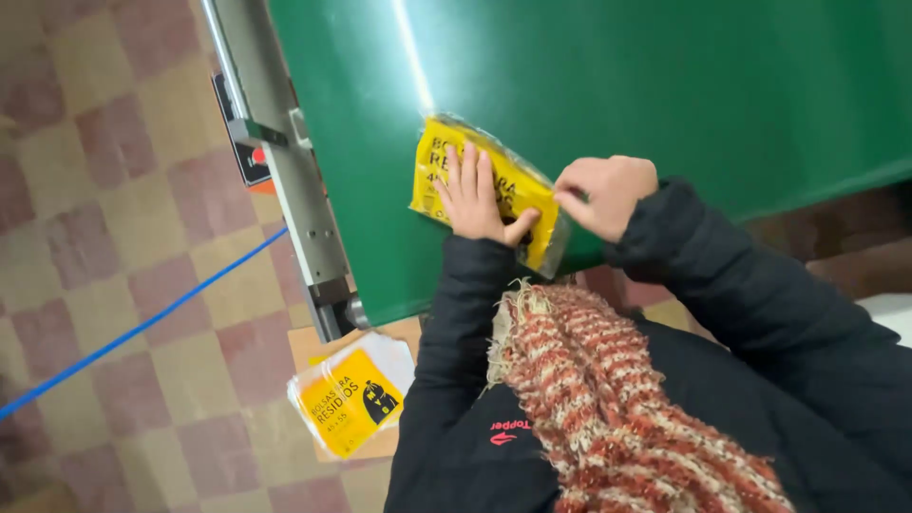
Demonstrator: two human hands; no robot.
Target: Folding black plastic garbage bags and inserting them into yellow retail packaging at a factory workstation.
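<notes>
A yellow plastic packet (508, 180) with black print lies on a green flat surface (665, 85). My left hand (475, 198) presses flat on the packet, fingers spread, thumb tucked under its near edge. My right hand (606, 193) pinches the packet's clear plastic right edge between fingers and thumb. Both arms wear black jacket sleeves, and a red and cream knitted scarf (617, 399) hangs from my neck below the hands.
A grey metal rail (285, 161) borders the green surface on the left. Below it, a stack of similar yellow packets (351, 397) rests on brown cardboard (313, 347). A blue line (133, 332) crosses the checkered tile floor (95, 190).
</notes>
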